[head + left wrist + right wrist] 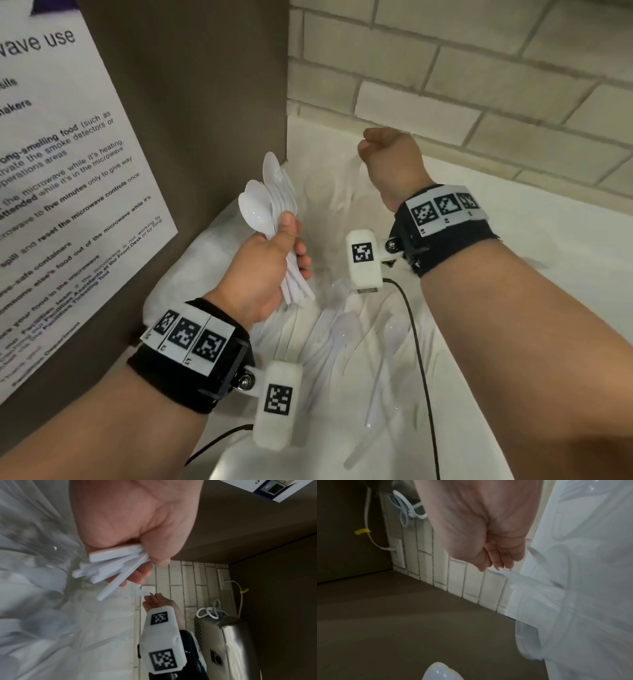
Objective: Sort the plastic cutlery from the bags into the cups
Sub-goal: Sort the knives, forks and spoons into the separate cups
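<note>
My left hand (274, 260) grips a bundle of several white plastic spoons (270, 202) by their handles, bowls pointing up; the handle ends (109, 566) stick out below my fist (137, 536). My right hand (387, 154) is raised near the brick wall and pinches the top edge of a clear plastic bag (342, 192); in the right wrist view the fingertips (498, 563) hold the bag's film (530, 582). More clear spoons (346, 329) lie inside the bag on the white counter. No cups are in view.
A brown cabinet side (191, 102) with a microwave notice (58, 164) stands at the left. White brick wall (479, 68) runs behind the counter (548, 240). A steel appliance (228, 639), a wall outlet (223, 580) and a white cord (211, 611) sit further along.
</note>
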`<move>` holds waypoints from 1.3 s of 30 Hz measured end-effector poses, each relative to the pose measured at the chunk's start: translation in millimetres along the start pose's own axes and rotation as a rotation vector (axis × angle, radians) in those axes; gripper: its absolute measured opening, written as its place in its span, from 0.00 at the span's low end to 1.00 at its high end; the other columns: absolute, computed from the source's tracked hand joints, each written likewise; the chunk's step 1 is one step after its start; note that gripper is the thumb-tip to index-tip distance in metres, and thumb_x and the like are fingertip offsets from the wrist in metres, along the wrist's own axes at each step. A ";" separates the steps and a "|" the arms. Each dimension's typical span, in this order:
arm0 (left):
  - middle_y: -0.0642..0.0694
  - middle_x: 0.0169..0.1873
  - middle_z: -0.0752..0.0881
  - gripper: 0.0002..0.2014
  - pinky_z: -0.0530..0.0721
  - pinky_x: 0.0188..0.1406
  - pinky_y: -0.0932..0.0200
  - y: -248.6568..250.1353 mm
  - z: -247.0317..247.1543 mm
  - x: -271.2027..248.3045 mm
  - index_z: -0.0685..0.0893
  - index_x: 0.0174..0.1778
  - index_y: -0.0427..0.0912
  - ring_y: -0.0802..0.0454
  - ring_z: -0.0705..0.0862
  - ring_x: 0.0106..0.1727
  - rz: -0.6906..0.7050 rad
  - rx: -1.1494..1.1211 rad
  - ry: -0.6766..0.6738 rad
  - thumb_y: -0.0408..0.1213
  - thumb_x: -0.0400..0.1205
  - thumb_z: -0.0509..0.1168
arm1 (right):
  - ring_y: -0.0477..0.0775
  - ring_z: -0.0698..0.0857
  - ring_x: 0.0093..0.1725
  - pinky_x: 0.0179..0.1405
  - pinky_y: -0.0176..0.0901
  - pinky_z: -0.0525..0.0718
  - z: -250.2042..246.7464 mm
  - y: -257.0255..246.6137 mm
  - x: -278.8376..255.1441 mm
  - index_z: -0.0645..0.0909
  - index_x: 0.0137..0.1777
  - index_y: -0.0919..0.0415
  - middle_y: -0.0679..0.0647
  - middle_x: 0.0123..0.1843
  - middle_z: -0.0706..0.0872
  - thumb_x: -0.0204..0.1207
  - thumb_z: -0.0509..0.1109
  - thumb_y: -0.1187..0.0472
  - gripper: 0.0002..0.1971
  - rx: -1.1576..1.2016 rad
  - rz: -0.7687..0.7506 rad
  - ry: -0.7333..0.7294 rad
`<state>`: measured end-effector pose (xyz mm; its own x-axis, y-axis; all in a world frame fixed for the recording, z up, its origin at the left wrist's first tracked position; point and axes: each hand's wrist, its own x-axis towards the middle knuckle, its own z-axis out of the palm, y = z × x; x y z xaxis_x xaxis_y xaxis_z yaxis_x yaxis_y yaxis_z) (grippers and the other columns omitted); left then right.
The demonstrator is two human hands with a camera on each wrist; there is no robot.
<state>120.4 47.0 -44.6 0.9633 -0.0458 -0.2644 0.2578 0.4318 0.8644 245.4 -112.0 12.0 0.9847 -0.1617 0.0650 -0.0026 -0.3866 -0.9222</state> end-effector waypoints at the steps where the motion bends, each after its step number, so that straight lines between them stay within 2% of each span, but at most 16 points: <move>1: 0.49 0.29 0.78 0.15 0.83 0.32 0.58 -0.6 0.6 0.0 0.79 0.49 0.42 0.55 0.78 0.27 -0.017 -0.005 -0.028 0.51 0.85 0.59 | 0.49 0.81 0.62 0.63 0.37 0.78 -4.5 -2.3 -2.7 0.77 0.71 0.61 0.52 0.62 0.83 0.82 0.64 0.62 0.18 -0.018 -0.030 0.014; 4: 0.49 0.31 0.80 0.16 0.81 0.34 0.56 -2.0 3.5 -1.0 0.81 0.51 0.43 0.54 0.79 0.29 -0.070 -0.029 -0.123 0.53 0.81 0.61 | 0.46 0.81 0.62 0.65 0.36 0.77 -14.7 -9.9 -18.6 0.77 0.71 0.60 0.51 0.65 0.84 0.82 0.63 0.65 0.17 -0.068 -0.141 0.029; 7: 0.49 0.34 0.81 0.19 0.81 0.34 0.56 -2.6 7.9 -2.7 0.84 0.55 0.44 0.53 0.78 0.31 -0.083 -0.038 -0.208 0.53 0.77 0.63 | 0.48 0.85 0.55 0.59 0.39 0.82 -22.6 -14.6 -44.8 0.84 0.61 0.58 0.50 0.55 0.87 0.82 0.64 0.65 0.12 -0.008 -0.180 -0.062; 11: 0.50 0.35 0.83 0.19 0.82 0.34 0.58 -4.3 16.4 -6.6 0.85 0.59 0.45 0.54 0.80 0.32 -0.061 0.011 -0.274 0.50 0.77 0.63 | 0.51 0.88 0.49 0.48 0.44 0.88 -33.4 -15.1 -86.4 0.85 0.51 0.54 0.51 0.48 0.88 0.81 0.68 0.58 0.04 0.109 -0.060 -0.172; 14: 0.49 0.35 0.86 0.23 0.84 0.33 0.58 -5.8 24.5 -10.1 0.83 0.62 0.40 0.53 0.82 0.32 -0.049 0.044 -0.281 0.50 0.76 0.63 | 0.50 0.88 0.45 0.47 0.46 0.88 -34.8 -7.0 -104.2 0.84 0.57 0.57 0.52 0.47 0.90 0.79 0.70 0.52 0.12 0.104 0.000 -0.255; 16: 0.49 0.35 0.87 0.23 0.86 0.33 0.58 -7.3 28.6 -11.7 0.82 0.64 0.36 0.52 0.83 0.32 -0.053 0.067 -0.276 0.49 0.79 0.62 | 0.46 0.88 0.41 0.50 0.48 0.86 -33.2 -0.7 -109.7 0.84 0.56 0.57 0.50 0.43 0.90 0.81 0.68 0.52 0.11 0.102 0.012 -0.294; 19: 0.49 0.38 0.91 0.16 0.89 0.39 0.55 -10.6 32.6 -13.6 0.85 0.58 0.41 0.50 0.89 0.36 -0.034 0.139 -0.262 0.46 0.85 0.58 | 0.47 0.86 0.36 0.51 0.55 0.87 -29.8 6.0 -112.0 0.85 0.50 0.59 0.51 0.39 0.90 0.83 0.65 0.56 0.10 0.124 0.010 -0.230; 21: 0.48 0.42 0.92 0.13 0.89 0.46 0.50 -13.3 35.2 -14.1 0.85 0.56 0.46 0.47 0.91 0.40 -0.010 0.165 -0.243 0.46 0.87 0.57 | 0.52 0.87 0.35 0.50 0.61 0.88 -26.5 9.4 -111.1 0.85 0.48 0.62 0.57 0.39 0.90 0.83 0.64 0.58 0.11 0.114 -0.003 -0.127; 23: 0.46 0.44 0.93 0.12 0.88 0.50 0.46 -15.4 37.1 -13.9 0.86 0.55 0.46 0.46 0.91 0.41 -0.002 0.169 -0.210 0.45 0.87 0.58 | 0.56 0.89 0.37 0.48 0.63 0.88 -24.3 10.8 -110.0 0.85 0.47 0.63 0.59 0.40 0.91 0.83 0.62 0.58 0.12 0.073 -0.026 0.011; 26: 0.45 0.46 0.92 0.12 0.87 0.51 0.45 -18.3 37.1 -12.1 0.86 0.52 0.44 0.46 0.91 0.43 0.009 0.207 -0.155 0.44 0.87 0.59 | 0.55 0.91 0.35 0.45 0.62 0.89 -26.8 7.3 -109.2 0.80 0.48 0.58 0.54 0.36 0.89 0.86 0.57 0.59 0.11 0.185 -0.084 0.197; 29: 0.49 0.39 0.90 0.12 0.86 0.41 0.54 -18.8 35.3 -10.6 0.86 0.49 0.44 0.54 0.87 0.34 0.038 0.243 -0.123 0.44 0.87 0.59 | 0.53 0.86 0.23 0.34 0.58 0.89 -28.6 5.3 -108.6 0.78 0.51 0.54 0.49 0.28 0.78 0.86 0.55 0.59 0.09 0.230 -0.138 0.256; 32: 0.50 0.37 0.87 0.10 0.81 0.35 0.59 -17.7 34.7 -8.8 0.86 0.52 0.45 0.57 0.80 0.30 0.054 0.241 -0.123 0.43 0.87 0.60 | 0.47 0.79 0.27 0.32 0.49 0.83 -25.3 6.7 -112.5 0.77 0.48 0.49 0.43 0.30 0.79 0.79 0.67 0.53 0.03 0.118 -0.109 0.156; 35: 0.51 0.35 0.86 0.08 0.77 0.37 0.56 -19.0 34.4 -5.9 0.85 0.50 0.44 0.55 0.76 0.33 0.066 0.259 -0.128 0.42 0.87 0.61 | 0.42 0.83 0.29 0.27 0.36 0.78 -19.8 7.8 -119.8 0.76 0.44 0.51 0.45 0.36 0.85 0.70 0.76 0.41 0.16 0.000 0.013 -0.027; 37: 0.54 0.31 0.84 0.08 0.76 0.38 0.56 -21.3 34.2 -4.7 0.84 0.46 0.43 0.54 0.75 0.34 0.065 0.279 -0.149 0.39 0.87 0.61 | 0.45 0.86 0.32 0.28 0.38 0.80 -15.7 8.9 -122.3 0.79 0.42 0.55 0.47 0.36 0.86 0.66 0.78 0.39 0.21 -0.060 -0.015 -0.061; 39: 0.56 0.29 0.84 0.08 0.75 0.38 0.57 -23.3 33.7 -4.5 0.84 0.47 0.42 0.54 0.75 0.34 0.058 0.268 -0.187 0.38 0.87 0.62 | 0.50 0.87 0.33 0.31 0.41 0.82 -13.9 8.8 -122.7 0.81 0.42 0.59 0.50 0.35 0.87 0.66 0.79 0.41 0.21 -0.072 -0.039 -0.055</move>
<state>112.5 6.7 -49.1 0.9677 -0.2033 -0.1494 0.1882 0.1874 0.9641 122.1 -108.2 1.2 0.9924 -0.0958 0.0777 0.0255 -0.4563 -0.8895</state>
